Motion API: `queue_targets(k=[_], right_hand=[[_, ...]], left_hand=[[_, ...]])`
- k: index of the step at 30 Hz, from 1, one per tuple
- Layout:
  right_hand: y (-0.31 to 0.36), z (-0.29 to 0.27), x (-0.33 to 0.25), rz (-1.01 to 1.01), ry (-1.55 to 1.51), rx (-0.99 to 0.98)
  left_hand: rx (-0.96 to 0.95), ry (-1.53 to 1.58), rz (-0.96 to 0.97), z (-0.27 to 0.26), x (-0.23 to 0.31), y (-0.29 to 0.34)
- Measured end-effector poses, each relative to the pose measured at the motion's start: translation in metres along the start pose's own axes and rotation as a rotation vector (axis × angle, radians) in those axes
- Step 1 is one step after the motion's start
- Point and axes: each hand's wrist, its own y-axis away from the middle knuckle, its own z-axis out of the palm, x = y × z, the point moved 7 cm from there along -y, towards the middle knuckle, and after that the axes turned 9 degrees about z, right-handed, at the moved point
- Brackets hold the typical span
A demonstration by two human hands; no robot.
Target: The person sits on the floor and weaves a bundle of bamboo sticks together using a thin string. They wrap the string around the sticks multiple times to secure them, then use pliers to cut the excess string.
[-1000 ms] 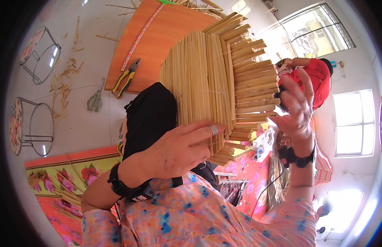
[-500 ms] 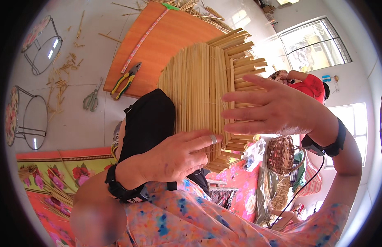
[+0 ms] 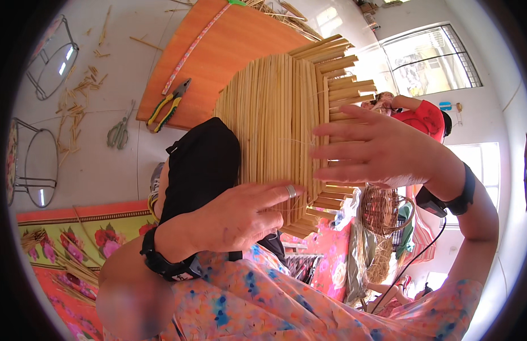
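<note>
Bamboo-strip panel [image 3: 280,125] rests under the left hand [image 3: 240,213], fingers flat; the right hand [image 3: 382,150] hovers spread open.

One slatted bamboo panel [image 3: 275,119] under the fingers, one orange board [image 3: 229,57] beyond them, one pair of pliers [image 3: 169,102], one pair of scissors [image 3: 118,131], two wire frames [image 3: 33,165], one wicker basket [image 3: 385,210]

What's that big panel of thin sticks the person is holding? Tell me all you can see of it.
The stick panel is a flat, roughly octagonal mat of pale, bamboo-like slats laid side by side, with stepped slat ends jutting at its right edge. It is held up on edge above the lap. The left hand presses its lower face, the right hand spreads over its right side.
</note>
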Motion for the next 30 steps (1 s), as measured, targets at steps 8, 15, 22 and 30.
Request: queue_targets(k=[8,15,22,30], right_hand=[[0.035,0.017,-0.014,0.056,0.082,0.266],[0.089,0.063,-0.029,0.235,0.123,0.407],[0.118,0.097,-0.049,0.488,0.076,0.511],[0.111,0.11,-0.067,0.617,0.074,0.657]], left_hand=[[0.014,0.102,-0.085,0.01,-0.007,0.007],[0.034,0.046,-0.12,0.019,-0.002,0.007],[0.139,-0.267,-0.135,-0.038,0.041,0.01],[0.447,-0.475,-0.412,-0.131,0.085,0.074]])
